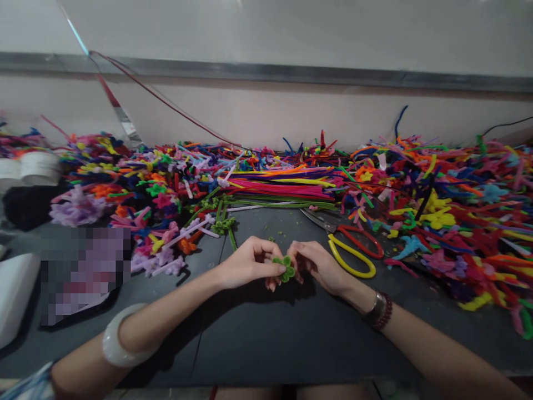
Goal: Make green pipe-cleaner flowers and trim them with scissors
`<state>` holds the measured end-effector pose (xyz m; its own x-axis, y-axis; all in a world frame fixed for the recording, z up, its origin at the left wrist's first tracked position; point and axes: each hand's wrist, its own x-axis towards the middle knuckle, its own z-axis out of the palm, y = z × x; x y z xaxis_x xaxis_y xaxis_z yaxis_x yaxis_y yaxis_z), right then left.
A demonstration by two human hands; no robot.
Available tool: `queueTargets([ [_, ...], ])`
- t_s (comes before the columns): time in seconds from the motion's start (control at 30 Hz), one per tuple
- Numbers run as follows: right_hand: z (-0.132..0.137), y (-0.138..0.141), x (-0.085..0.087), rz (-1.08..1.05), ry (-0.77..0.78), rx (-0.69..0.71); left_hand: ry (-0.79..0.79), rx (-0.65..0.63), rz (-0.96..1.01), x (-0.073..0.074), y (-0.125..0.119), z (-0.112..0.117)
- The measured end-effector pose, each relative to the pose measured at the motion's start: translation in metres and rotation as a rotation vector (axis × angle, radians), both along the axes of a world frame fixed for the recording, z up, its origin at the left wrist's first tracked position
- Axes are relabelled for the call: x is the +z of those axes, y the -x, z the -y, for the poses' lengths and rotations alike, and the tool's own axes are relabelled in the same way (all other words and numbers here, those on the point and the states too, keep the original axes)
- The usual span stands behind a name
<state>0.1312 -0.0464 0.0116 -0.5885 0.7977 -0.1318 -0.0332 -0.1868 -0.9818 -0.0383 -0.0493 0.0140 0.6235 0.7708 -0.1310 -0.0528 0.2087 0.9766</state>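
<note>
A person's left hand (250, 264) and right hand (318, 266) pinch a small green pipe-cleaner flower (285, 269) above a dark worktop (258, 344).

At far left, lilac pipe-cleaner flowers (77, 205) lie among a colourful heap of finished shapes. Nearer the centre, green pipe-cleaner sprigs (222, 225), already bent, rest near the left hand. Its fingers (275, 266) are closed on one side of the flower, and the right hand's fingertips press the other, so the flower sits held between them. Behind, a bundle of straight pipe cleaners (278, 189) remains unshaped. To the right, scissors with red and yellow handles (352, 255) lie just beside the right hand, and yellow pipe-cleaner flowers (437, 218) top another mound of formed pieces.
</note>
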Motion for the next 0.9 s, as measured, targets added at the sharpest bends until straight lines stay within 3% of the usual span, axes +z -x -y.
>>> queueTargets([
  [0.13,0.0036,-0.0013,0.0052,0.165,-0.155,0.042,0.020,-0.001,-0.014,0.0005,-0.0007,0.0011],
  [0.37,0.0032,-0.0050,0.0035,0.027,-0.077,0.170,0.046,-0.010,-0.006,-0.0004,-0.0018,0.0020],
  [0.53,0.0026,-0.0036,0.0015,0.094,-0.115,0.106,0.034,0.001,-0.013,-0.0008,-0.0024,0.0019],
  [0.73,0.0028,-0.0048,0.0037,0.034,-0.104,0.171,0.030,-0.013,-0.033,0.0022,-0.0035,0.0041],
  [0.9,0.0036,-0.0046,0.0024,0.058,-0.124,0.125,0.034,0.004,-0.032,0.0035,-0.0037,0.0048],
])
